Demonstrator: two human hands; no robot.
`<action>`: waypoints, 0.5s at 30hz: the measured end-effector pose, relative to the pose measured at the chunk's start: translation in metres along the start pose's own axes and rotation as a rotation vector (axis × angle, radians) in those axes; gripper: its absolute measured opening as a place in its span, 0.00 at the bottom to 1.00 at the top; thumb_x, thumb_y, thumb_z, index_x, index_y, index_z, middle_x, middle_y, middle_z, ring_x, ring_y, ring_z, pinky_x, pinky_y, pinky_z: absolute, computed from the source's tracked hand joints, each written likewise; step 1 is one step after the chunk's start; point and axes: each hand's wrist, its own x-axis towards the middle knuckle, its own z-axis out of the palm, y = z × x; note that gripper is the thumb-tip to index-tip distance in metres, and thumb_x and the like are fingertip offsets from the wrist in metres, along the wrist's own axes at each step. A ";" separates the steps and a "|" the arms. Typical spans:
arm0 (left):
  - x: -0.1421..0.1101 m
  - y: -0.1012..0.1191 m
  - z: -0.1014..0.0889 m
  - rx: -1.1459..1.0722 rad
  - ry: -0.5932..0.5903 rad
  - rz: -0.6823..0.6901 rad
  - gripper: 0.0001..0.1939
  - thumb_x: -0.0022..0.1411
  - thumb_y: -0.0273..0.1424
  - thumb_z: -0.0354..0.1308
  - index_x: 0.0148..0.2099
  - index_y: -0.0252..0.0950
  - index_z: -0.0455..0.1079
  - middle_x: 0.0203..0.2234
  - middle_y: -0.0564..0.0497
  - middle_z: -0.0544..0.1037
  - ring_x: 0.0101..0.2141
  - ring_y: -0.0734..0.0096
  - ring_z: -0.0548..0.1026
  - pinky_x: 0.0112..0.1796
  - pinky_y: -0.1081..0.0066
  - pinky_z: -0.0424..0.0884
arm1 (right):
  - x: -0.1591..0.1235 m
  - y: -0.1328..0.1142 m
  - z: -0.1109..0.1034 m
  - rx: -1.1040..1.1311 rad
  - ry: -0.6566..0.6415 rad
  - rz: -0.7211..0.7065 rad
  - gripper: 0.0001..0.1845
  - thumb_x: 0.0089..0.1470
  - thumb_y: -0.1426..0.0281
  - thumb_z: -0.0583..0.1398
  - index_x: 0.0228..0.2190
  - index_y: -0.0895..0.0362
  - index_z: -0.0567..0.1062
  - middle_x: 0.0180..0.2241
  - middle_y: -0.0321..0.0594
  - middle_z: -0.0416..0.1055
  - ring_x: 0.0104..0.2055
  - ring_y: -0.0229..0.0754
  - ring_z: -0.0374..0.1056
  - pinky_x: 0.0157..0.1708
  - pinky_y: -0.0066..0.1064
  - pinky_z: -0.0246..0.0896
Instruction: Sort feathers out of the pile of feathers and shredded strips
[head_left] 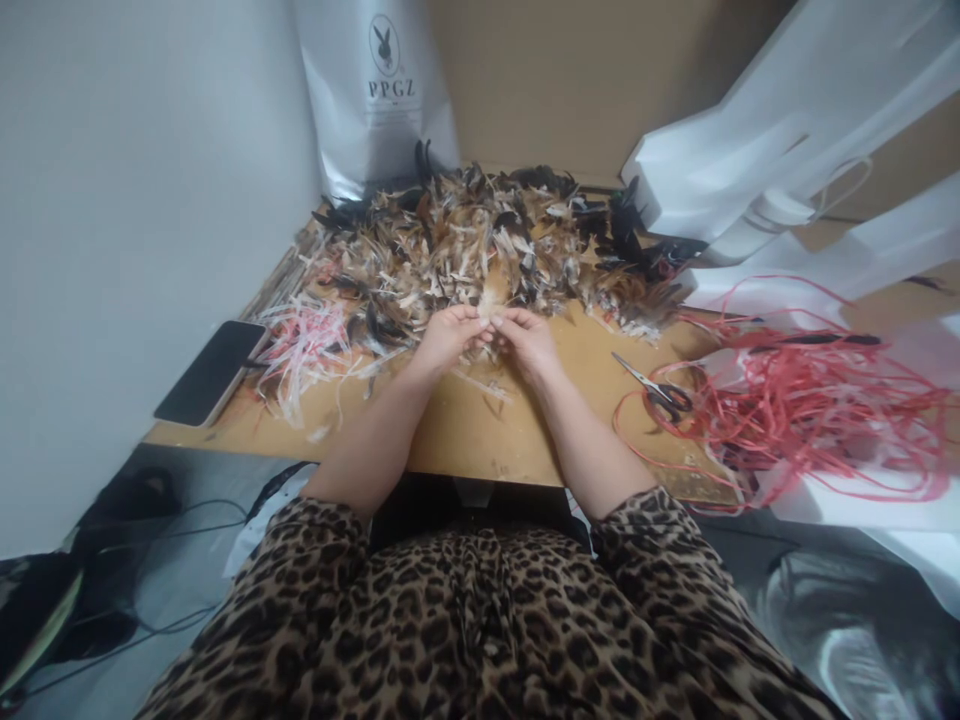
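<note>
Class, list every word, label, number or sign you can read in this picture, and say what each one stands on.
"PPGZ": on the silvery bag, under a rabbit-head emblem in an oval.
Small print below "PPGZ": too small to read.
Tiny mark beside the oval: too small to read.

I see the left arm (379, 425) and right arm (589, 430) stretched out, slanting toward each other, with the left hand (448, 335) and right hand (529, 340) close together, their thumbs (475, 325) and bent fingers (481, 340) pinched at the tips.
</note>
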 end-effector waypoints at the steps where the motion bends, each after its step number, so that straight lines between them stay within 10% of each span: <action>1: 0.000 0.000 0.000 0.010 -0.008 -0.001 0.06 0.52 0.23 0.65 0.32 0.29 0.70 0.21 0.53 0.77 0.20 0.83 0.73 0.24 0.81 0.66 | 0.000 0.000 -0.001 0.005 -0.001 0.005 0.17 0.34 0.62 0.71 0.25 0.57 0.74 0.20 0.31 0.72 0.19 0.29 0.59 0.20 0.23 0.49; 15: -0.001 0.003 -0.005 -0.130 -0.083 -0.193 0.02 0.58 0.20 0.60 0.32 0.27 0.72 0.24 0.49 0.78 0.22 0.83 0.74 0.24 0.83 0.67 | 0.002 -0.001 -0.003 0.038 -0.032 -0.017 0.17 0.34 0.63 0.71 0.25 0.56 0.73 0.19 0.29 0.70 0.19 0.29 0.59 0.20 0.22 0.50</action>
